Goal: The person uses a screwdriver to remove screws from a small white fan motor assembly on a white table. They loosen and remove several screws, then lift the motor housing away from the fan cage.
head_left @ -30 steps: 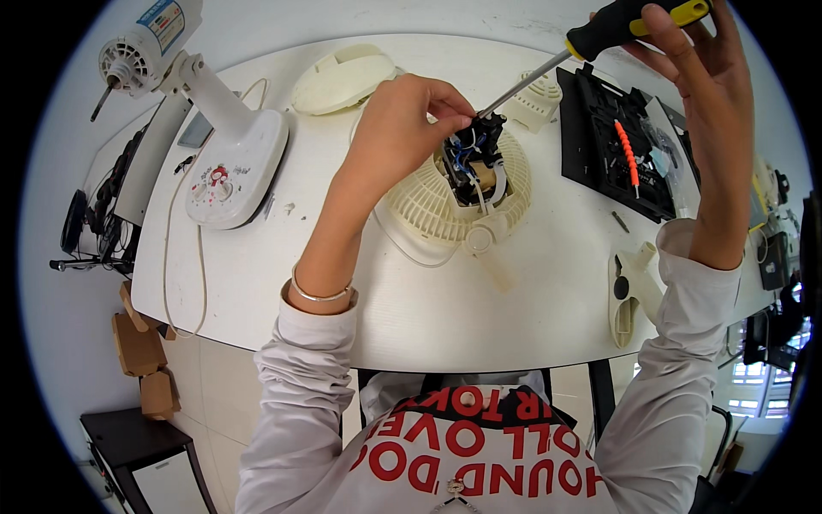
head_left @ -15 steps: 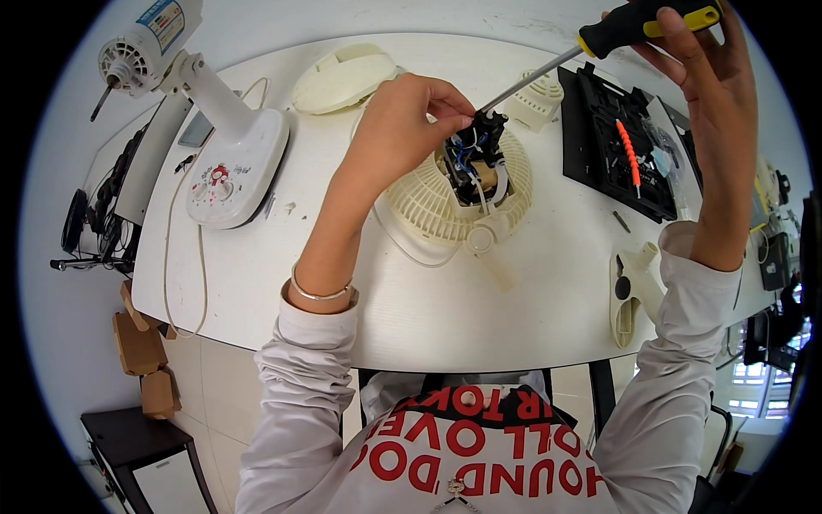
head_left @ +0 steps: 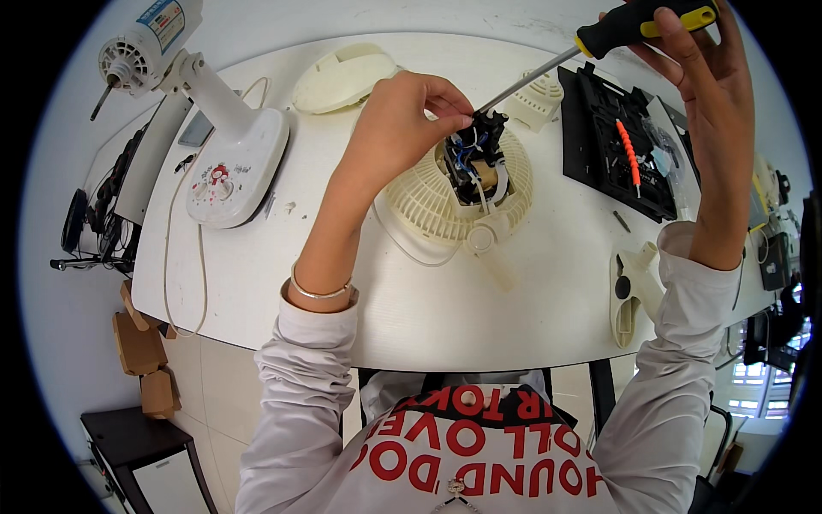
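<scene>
Cream plastic grille [head_left: 428,201] lies flat on the table [head_left: 360,291] under the left hand [head_left: 396,128], whose fingers [head_left: 449,96] are pinched shut on the top of the black motor block [head_left: 473,154] at its centre. Just right of those fingers the screwdriver [head_left: 591,47] tip meets the block; the right hand [head_left: 698,77] has its fingers wrapped around the handle, high and well apart. A screw seems to be mid-turning; next calls for steady downward pressure and a still block

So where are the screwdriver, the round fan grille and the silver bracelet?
screwdriver [head_left: 634,24]: head view, on its black and yellow handle.
round fan grille [head_left: 419,201]: head view, on the cream slats left of the motor.
silver bracelet [head_left: 318,293]: head view, on the band at the left wrist.
</scene>
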`<state>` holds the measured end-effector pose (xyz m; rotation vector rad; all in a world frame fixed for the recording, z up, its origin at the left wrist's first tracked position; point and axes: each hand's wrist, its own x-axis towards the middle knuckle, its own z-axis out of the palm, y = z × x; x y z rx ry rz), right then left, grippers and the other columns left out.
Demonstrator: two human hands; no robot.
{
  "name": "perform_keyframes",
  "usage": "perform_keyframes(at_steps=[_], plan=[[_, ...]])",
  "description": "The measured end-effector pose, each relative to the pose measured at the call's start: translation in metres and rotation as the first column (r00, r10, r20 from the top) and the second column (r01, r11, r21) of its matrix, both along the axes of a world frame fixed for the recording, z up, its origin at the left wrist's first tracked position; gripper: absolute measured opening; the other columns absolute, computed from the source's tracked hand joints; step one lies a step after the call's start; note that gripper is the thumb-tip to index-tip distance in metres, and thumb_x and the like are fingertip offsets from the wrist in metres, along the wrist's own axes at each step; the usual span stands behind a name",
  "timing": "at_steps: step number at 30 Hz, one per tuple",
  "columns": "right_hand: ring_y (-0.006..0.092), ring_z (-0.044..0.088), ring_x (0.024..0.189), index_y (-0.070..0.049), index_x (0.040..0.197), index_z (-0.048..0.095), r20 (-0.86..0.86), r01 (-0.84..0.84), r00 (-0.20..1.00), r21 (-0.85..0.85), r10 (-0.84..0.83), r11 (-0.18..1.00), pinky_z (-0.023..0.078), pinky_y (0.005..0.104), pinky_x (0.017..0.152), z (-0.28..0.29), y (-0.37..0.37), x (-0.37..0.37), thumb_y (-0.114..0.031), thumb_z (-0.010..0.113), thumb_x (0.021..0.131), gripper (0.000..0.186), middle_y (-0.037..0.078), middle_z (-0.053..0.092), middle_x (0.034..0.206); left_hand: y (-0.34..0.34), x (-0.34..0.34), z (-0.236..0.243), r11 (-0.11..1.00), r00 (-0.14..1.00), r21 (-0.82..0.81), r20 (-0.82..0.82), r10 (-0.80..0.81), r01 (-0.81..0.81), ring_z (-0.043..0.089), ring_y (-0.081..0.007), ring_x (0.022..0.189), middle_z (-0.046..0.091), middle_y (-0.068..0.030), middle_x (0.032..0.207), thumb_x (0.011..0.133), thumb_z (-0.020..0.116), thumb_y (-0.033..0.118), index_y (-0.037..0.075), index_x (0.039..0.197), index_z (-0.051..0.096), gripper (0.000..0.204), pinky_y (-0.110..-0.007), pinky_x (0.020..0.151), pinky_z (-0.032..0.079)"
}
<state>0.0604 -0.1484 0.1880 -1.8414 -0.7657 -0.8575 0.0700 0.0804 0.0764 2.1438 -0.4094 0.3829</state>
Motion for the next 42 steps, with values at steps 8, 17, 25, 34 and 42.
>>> perform_keyframes(at_steps=[8, 17, 25, 34, 42], plan=[[0.0241, 0.069, 0.103, -0.013, 0.140, 0.043, -0.003, 0.005, 1.000, -0.013, -0.005, 1.000, 0.063, 0.0425, 0.087, 0.000, 0.001, -0.002, -0.030, 0.072, 0.092, 0.058, 0.013, 0.064, 0.101, 0.000, -0.002, 0.002, 1.000, 1.000, 0.006, -0.026, 0.000, 0.000, 0.068, -0.0164, 0.083, 0.073, -0.0068, 0.083, 0.082, 0.077, 0.006, 0.000, 0.092, 0.075, 0.012, -0.032, 0.078, 0.053], [0.0254, 0.069, 0.103, -0.011, 0.141, 0.044, 0.068, 0.105, 0.993, -0.116, -0.098, 0.988, 0.062, 0.0411, 0.088, 0.003, 0.012, -0.013, -0.028, 0.071, 0.094, 0.057, 0.013, 0.064, 0.102, 0.000, -0.001, 0.001, 1.000, 1.000, 0.020, -0.026, -0.001, 0.001, 0.069, -0.0163, 0.084, 0.073, -0.0071, 0.084, 0.082, 0.077, 0.006, -0.001, 0.093, 0.074, 0.013, -0.031, 0.078, 0.053], [0.0254, 0.070, 0.102, -0.012, 0.143, 0.044, -0.028, -0.043, 0.999, -0.094, 0.040, 0.995, 0.063, 0.0363, 0.086, 0.015, 0.009, -0.013, -0.029, 0.070, 0.094, 0.059, 0.012, 0.065, 0.100, 0.000, -0.001, 0.000, 1.000, 0.999, 0.025, -0.033, 0.014, -0.014, 0.069, -0.0165, 0.084, 0.073, -0.0069, 0.085, 0.082, 0.077, 0.008, -0.001, 0.093, 0.074, 0.014, -0.032, 0.079, 0.052], [0.0256, 0.071, 0.101, -0.012, 0.144, 0.043, -0.343, 0.230, 0.915, 0.011, -0.212, 0.973, 0.063, 0.0341, 0.083, 0.038, 0.030, -0.010, -0.029, 0.071, 0.094, 0.060, 0.011, 0.064, 0.099, 0.001, -0.001, 0.001, 1.000, 0.999, 0.030, -0.042, 0.007, -0.006, 0.068, -0.0160, 0.085, 0.073, -0.0068, 0.086, 0.082, 0.076, 0.006, -0.002, 0.095, 0.073, 0.015, -0.031, 0.079, 0.054], [0.0172, 0.070, 0.086, -0.013, 0.142, 0.047, -0.062, -0.312, 0.950, -0.232, 0.306, 0.921, 0.063, 0.0294, 0.078, 0.030, 0.004, 0.016, -0.028, 0.072, 0.093, 0.057, 0.008, 0.063, 0.094, 0.002, 0.000, 0.000, 0.999, 0.999, 0.026, -0.040, -0.021, 0.022, 0.068, -0.0155, 0.085, 0.072, -0.0064, 0.086, 0.082, 0.076, 0.004, -0.002, 0.096, 0.073, 0.016, -0.030, 0.080, 0.055]])
